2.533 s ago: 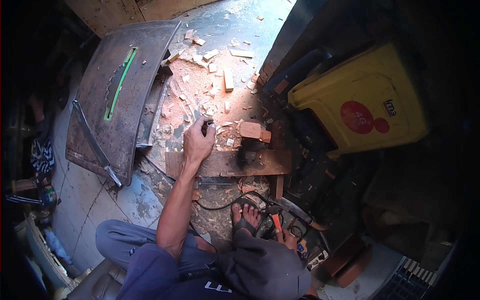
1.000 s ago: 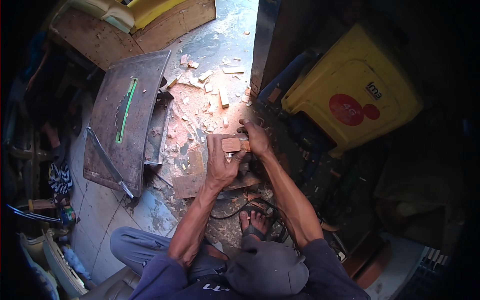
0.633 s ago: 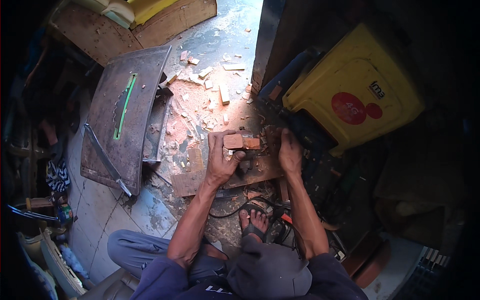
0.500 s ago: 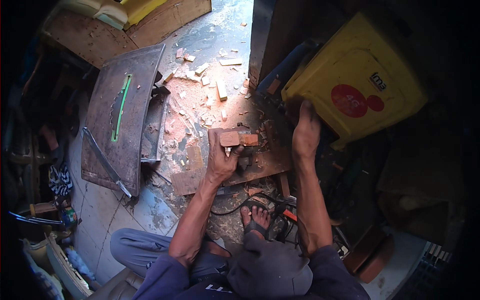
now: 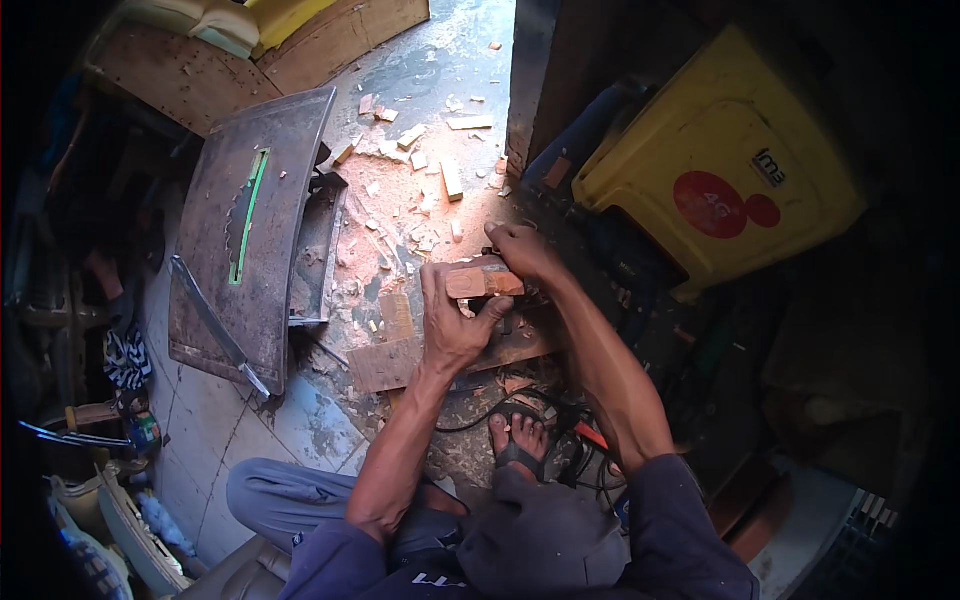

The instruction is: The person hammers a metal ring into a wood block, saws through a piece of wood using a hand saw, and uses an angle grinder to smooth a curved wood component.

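My left hand (image 5: 450,325) is closed around a small light-brown wooden block (image 5: 470,283), its thumb below it. The block has a redder end and rests over dark hardware, mostly hidden, above a wooden plank (image 5: 385,365). My right hand (image 5: 518,252) is curled just beyond the block's upper right, at a small dark piece; what exactly its fingers hold is unclear. Wood offcuts (image 5: 452,180) and sawdust lie just beyond both hands.
A rusty metal saw table (image 5: 215,300) with a green slot stands left. A yellow plastic piece (image 5: 660,150) and dark tools lie right. Plywood boards (image 5: 170,75) are at back left. Cables (image 5: 465,422) and my sandalled foot (image 5: 515,445) are below.
My right hand reached right toward the yellow piece, then came back left to the top of the block. My left hand has stayed around the block since about one second ago.
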Motion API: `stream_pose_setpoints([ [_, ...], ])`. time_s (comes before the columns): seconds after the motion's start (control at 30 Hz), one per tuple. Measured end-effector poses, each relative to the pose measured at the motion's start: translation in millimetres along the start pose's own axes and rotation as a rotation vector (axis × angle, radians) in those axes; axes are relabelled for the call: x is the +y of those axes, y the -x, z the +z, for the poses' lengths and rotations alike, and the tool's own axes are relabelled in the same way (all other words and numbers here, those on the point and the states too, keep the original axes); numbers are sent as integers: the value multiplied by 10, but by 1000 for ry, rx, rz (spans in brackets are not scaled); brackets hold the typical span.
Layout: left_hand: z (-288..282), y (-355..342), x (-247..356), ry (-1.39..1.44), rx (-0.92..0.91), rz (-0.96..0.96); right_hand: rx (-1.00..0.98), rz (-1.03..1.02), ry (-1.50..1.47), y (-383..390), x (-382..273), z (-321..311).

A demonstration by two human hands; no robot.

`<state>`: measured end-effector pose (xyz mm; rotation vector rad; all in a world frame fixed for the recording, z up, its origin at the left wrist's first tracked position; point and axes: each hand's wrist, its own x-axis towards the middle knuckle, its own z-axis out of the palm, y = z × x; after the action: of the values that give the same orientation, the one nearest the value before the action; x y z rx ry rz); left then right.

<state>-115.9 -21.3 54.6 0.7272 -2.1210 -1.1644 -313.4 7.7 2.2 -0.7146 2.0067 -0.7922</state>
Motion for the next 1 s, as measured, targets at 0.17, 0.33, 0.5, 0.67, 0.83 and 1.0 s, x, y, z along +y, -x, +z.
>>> stream_pose_setpoints([
  [0.17,521,-29,122,229,311,-94,-376,23,425,-733,381,-129],
  [0.33,489,-4,116,3,411,27,-788,-92,905,-1193,80,102],
  [0.5,488,12,-78,-45,459,29,-673,81,1097,-1223,-399,520],
  [0.67,556,10,-79,23,499,22,-707,131,1086,-1001,-430,543],
  [0.83,538,-25,-70,-37,444,69,-626,-188,474,-639,-508,248],
  [1.0,528,11,-116,-33,479,53,-412,-278,-99,-20,-413,-250],
])
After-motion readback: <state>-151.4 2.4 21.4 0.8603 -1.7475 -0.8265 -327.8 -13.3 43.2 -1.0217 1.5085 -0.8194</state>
